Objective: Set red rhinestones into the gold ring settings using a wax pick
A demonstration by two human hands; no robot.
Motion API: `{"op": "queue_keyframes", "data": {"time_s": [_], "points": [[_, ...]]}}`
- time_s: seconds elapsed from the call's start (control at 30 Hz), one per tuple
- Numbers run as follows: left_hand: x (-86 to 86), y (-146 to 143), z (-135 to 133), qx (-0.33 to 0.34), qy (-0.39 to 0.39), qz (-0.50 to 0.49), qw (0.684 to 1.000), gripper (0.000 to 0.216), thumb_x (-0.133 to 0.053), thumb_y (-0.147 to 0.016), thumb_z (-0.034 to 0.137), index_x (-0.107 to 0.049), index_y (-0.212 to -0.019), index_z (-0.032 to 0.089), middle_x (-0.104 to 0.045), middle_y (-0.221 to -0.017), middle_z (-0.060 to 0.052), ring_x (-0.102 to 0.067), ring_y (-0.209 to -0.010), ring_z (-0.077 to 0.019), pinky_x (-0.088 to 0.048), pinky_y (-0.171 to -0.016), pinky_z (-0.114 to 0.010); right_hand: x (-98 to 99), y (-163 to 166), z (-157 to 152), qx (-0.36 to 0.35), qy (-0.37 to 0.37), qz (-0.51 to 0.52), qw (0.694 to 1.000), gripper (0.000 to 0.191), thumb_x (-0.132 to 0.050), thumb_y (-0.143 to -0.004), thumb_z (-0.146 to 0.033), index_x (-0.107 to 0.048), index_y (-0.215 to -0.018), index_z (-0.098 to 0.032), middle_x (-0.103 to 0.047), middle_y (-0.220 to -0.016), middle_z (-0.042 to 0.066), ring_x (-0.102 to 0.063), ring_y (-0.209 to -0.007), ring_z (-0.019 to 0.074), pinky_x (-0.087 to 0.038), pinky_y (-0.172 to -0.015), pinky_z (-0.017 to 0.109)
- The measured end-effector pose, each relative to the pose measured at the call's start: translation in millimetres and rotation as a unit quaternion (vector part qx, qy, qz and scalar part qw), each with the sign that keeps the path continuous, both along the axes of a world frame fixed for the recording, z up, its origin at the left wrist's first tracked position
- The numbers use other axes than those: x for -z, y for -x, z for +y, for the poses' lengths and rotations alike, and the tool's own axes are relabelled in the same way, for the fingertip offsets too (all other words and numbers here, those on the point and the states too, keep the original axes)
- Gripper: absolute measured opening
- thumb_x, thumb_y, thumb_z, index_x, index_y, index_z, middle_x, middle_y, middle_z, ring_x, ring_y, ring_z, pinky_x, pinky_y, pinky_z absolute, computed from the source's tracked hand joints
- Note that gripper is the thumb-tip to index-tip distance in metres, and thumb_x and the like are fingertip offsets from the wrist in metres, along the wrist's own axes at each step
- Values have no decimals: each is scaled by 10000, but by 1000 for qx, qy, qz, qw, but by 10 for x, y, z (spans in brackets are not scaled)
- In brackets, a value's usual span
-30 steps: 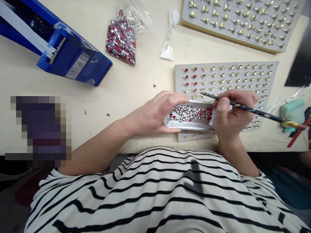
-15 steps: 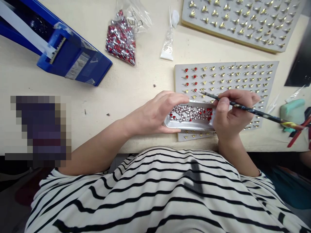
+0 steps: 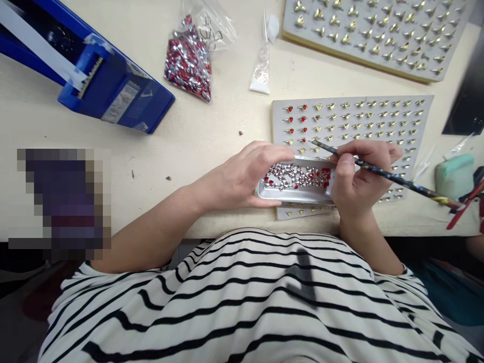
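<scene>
My left hand (image 3: 245,174) curls around the left end of a small metal tray (image 3: 291,193) that holds several red and silver heart stones. My right hand (image 3: 359,176) pinches a long dark pick stick (image 3: 393,177), whose tip hovers over the left columns of a grey foam board (image 3: 423,108). That board carries rows of gold settings; a few at its left edge hold red stones. The tray rests on the board's near edge, between my two hands.
A blue tape dispenser (image 3: 102,80) lies at the far left. A clear bag of red stones (image 3: 189,58) and a small white packet (image 3: 260,70) sit behind the board. A second foam board of gold settings (image 3: 378,35) is at the back right. A green block (image 3: 454,174) is at right.
The stick's tip has crept slightly away from me over the board, and my right hand shifted a little with it. My left hand and the tray stayed still.
</scene>
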State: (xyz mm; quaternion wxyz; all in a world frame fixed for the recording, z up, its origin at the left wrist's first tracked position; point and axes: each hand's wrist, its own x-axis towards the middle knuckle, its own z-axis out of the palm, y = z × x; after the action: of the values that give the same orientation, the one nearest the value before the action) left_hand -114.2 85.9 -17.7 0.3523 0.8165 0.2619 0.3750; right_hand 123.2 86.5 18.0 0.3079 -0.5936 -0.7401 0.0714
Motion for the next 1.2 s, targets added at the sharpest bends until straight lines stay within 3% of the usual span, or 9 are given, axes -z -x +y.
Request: {"op": "queue_keyframes", "data": {"time_s": [0.23,1.03,1.2], "points": [[0,-1,-4,0,11,2,1000,691,-676,-811,401,-318,-1370,206,-526,-1320,-111,-503,-1255,-237,-448,-1032,-495,13,-7,1,5,-5,2,1000,147,-450,-828,-254,-577,-791,-192,-578,-699,-40,-482,-803,89,-319,-897,343],[-3,-2,-4,2,-4,8,1000,735,-719,-772,392,-326,-1353,174,-534,-1308,-130,-491,-1254,-228,-429,-1058,-446,3,-2,-10,-5,9,-16,1000,165,-413,-880,-266,-563,-842,-208,-582,-713,-46,-489,-788,89,-318,-914,363],[-2,2,-1,5,0,7,1000,737,-722,-771,374,-321,-1359,180,-528,-1315,-131,-488,-1259,-233,-427,-1057,-455,-7,6,-15,4,-17,3,1000,136,-428,-855,-255,-548,-816,-205,-581,-716,-48,-505,-756,93,-309,-896,375]]}}
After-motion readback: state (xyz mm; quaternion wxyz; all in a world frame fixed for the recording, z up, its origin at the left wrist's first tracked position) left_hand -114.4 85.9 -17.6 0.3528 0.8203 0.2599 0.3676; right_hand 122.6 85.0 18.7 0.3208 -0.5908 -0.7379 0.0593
